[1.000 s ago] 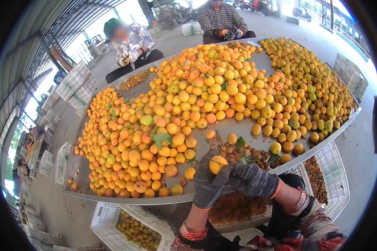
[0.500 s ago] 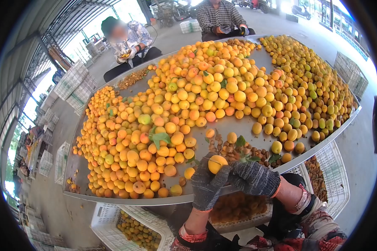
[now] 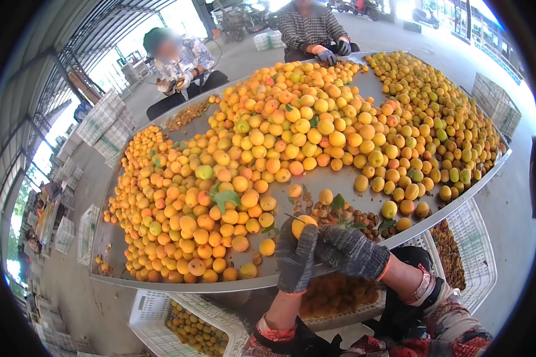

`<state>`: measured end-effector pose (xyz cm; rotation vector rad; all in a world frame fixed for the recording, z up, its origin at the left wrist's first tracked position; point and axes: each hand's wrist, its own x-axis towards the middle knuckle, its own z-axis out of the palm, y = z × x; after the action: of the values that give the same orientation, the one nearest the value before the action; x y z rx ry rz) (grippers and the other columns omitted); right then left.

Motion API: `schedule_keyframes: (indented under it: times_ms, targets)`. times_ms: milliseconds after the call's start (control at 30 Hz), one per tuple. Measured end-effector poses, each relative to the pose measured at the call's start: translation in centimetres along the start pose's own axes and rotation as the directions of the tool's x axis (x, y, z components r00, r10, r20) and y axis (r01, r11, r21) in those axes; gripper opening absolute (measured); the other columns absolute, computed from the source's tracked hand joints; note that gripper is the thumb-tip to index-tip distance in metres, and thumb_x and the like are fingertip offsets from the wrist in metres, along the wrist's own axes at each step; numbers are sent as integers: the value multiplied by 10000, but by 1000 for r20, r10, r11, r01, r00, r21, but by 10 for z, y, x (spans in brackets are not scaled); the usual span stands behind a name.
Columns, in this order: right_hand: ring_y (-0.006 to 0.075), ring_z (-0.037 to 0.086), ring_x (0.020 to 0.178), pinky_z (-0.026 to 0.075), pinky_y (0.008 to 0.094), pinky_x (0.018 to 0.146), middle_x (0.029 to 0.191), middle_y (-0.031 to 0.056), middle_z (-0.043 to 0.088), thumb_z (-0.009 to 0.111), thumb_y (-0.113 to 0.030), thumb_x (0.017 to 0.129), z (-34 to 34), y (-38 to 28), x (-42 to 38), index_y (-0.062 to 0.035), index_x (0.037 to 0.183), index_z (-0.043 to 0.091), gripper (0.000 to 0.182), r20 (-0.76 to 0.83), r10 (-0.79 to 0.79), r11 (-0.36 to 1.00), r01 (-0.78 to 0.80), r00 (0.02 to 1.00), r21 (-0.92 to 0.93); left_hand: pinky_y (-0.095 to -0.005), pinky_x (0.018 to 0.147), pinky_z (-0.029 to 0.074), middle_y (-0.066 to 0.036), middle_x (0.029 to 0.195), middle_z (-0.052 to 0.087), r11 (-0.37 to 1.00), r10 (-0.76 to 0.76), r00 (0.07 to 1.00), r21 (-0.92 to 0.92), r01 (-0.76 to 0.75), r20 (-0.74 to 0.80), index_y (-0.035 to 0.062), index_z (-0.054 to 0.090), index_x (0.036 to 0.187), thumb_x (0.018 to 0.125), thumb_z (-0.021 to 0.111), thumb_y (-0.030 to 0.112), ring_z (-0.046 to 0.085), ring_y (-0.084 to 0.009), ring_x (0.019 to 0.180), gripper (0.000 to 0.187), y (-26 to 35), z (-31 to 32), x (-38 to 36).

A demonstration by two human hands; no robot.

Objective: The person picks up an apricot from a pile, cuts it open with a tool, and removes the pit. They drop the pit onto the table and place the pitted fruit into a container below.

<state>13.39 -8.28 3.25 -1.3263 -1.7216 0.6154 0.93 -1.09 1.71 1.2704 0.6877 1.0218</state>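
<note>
My left hand (image 3: 295, 262), in a dark grey knit glove, is closed round an orange-yellow apricot (image 3: 304, 225) over the near edge of the table. A thin dark strip, like a narrow blade, shows at the upper left of this fruit. Right beside it, my gloved right hand (image 3: 354, 251) has its fingers curled in against the left hand; what it holds is hidden, and I cannot tell whether the strip belongs to it. Beyond my hands lie brown apricot stones (image 3: 333, 215), a few green leaves (image 3: 338, 202) and a large heap of apricots (image 3: 220, 202).
The metal table (image 3: 339, 178) has a raised rim. Below its near edge stand white crates of small fruit (image 3: 196, 330), stones (image 3: 449, 253) and brownish pieces (image 3: 339, 294). Two people (image 3: 181, 62) (image 3: 309, 30) sit across the table. Stacked crates (image 3: 107, 122) stand at left.
My hands and the apricot have shifted slightly left and up, and the strip across the fruit now shows at its upper left. The far person's hands have reached down to the table.
</note>
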Motion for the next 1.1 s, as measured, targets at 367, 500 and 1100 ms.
schedule_keyframes:
  times_ms: [367,500,1100]
  targets:
    - [230,596,858,477,332,720,939,138,595,501,-22,842,10,-13,3,26,1123,467,287,88,190,931,-151,978,-333,-229,673,419,-38,894,557,998,-58,992,33,62,-108,-7,512,1050,863,542,234,497,-86,796,307,4,-5,-2]
    - [215,592,864,473,319,728,967,141,593,507,-27,847,19,12,-6,26,1133,464,294,3,101,934,-96,995,344,-218,667,428,-29,892,558,984,172,985,39,-171,-31,-1,516,1024,843,570,155,507,-79,778,245,3,-6,-3]
    - [151,523,988,449,271,822,1077,83,562,433,-173,916,45,44,-6,-8,1162,475,299,-83,145,979,-130,986,159,-252,637,437,-46,820,570,981,118,987,166,-99,-108,-6,536,959,837,583,162,524,-116,717,213,-1,0,1]
